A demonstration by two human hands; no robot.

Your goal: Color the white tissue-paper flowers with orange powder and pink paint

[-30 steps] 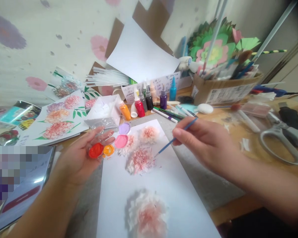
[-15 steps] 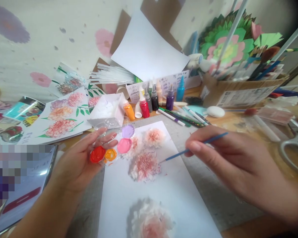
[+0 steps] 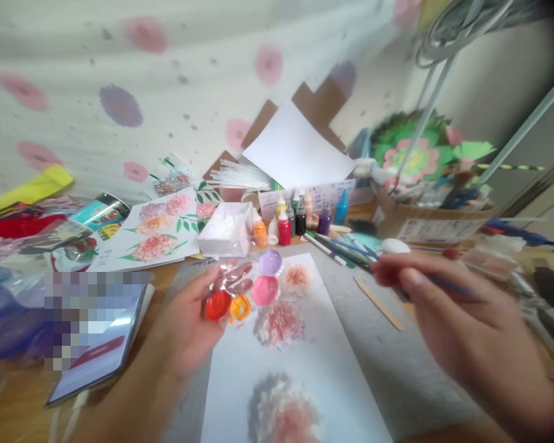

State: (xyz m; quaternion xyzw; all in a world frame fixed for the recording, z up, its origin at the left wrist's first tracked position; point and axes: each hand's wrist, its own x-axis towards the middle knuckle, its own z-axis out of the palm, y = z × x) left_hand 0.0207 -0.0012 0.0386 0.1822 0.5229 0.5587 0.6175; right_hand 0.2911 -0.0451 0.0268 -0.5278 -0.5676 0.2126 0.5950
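Observation:
My left hand (image 3: 189, 323) is closed on a clear plastic paint palette (image 3: 264, 290) with wells of red, orange, pink and lilac paint. My right hand (image 3: 466, 326) pinches a thin blue paintbrush (image 3: 455, 284), smeared by motion and lifted off to the right of the paper. Between the hands lies a white sheet of paper (image 3: 240, 381). Fluffy pink-and-white flowers stand on it: a textured one (image 3: 282, 323) in the middle, one (image 3: 297, 278) farther back, and a paler one (image 3: 290, 415) at the near edge. The palette overhangs the sheet's upper left.
Paint bottles (image 3: 284, 229) line the back beside a white box (image 3: 224, 231). Pens (image 3: 325, 249) and a wooden stick (image 3: 378, 303) lie to the right. A flower picture (image 3: 157, 231) leans at left, above a tablet (image 3: 106, 344). A cardboard box (image 3: 434, 224) holds brushes.
The view has tilted up and swung left. My right hand has drawn the brush away from the middle flower to the right. My left hand still holds the palette.

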